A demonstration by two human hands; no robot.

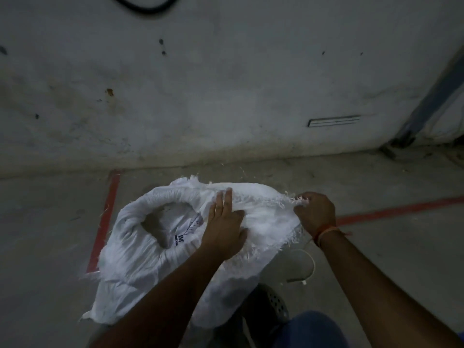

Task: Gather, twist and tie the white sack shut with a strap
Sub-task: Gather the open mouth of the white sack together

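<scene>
Head view: white sack (pixel 140 259) on concrete floor (pixel 376 247), mouth partly open at left. Left hand (pixel 224 229) flat, fingers spread, pressing gathered fabric. Right hand (pixel 315 213) clenched around frayed rim corner. Thin white strap (pixel 310 266) on floor just beside sack.

Both bare forearms reach forward and down from the lower edge of the view. The left hand (pixel 224 227) lies palm down with its fingers stretched out flat and close together, pointing away from the body, and the thumb spread out to the side toward the other hand. Its wrist is straight, in line with the forearm. The right hand (pixel 315 212) is curled into a loose fist, knuckles up, with the fingertips pinched together at its far end. This wrist bends slightly inward and carries an orange thread band (pixel 326 233). The two hands sit near each other at about the same reach, not touching.
</scene>
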